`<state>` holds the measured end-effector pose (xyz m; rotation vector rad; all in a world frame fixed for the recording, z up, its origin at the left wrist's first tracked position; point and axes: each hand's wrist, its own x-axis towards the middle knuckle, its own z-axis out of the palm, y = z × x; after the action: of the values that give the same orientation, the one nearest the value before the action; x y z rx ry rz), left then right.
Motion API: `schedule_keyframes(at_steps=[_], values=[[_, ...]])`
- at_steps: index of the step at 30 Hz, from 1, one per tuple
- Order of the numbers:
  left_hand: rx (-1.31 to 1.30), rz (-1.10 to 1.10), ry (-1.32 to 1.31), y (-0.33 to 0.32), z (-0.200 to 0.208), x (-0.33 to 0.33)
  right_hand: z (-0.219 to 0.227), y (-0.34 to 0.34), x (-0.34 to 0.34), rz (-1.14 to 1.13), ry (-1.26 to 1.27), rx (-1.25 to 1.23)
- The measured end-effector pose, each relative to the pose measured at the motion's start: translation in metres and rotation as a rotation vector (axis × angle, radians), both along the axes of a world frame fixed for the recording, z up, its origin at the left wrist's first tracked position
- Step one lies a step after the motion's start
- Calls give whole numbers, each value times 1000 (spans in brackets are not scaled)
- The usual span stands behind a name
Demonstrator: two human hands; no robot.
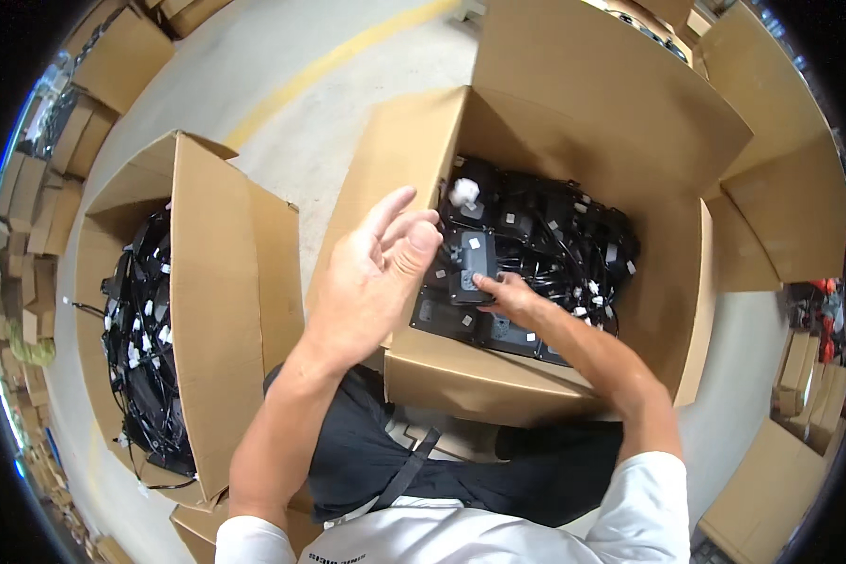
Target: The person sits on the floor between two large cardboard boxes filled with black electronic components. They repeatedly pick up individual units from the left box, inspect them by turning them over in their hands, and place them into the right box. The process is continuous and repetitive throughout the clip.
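Near the frame's centre, your right hand grips a flat black unit inside the large carton, beside more black units. Your left hand hovers left of centre, fingers loosely bent. At far left, a second carton holds black cabled parts.

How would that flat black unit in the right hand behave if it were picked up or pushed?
The black unit, held near one corner by the right hand, is probably stiff: its face looks flat and unbent. Its squared shape suggests sliding rather than rolling. The black cables beside it curve loosely, so they could snag it.
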<state>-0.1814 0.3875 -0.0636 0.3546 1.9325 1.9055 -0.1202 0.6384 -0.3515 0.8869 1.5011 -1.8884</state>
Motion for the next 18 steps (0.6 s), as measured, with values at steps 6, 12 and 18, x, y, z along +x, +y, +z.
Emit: schedule_keyframes(at_steps=[6, 12, 18], values=[[-19, -27, -117, -30, 15, 12, -21, -67, -33, 179, 68, 153], [-181, 187, 528, -70, 4, 41, 4, -52, -40, 1107, 280, 683], [-682, 732, 413, -290, 55, 99, 65, 15, -18, 836, 587, 828]])
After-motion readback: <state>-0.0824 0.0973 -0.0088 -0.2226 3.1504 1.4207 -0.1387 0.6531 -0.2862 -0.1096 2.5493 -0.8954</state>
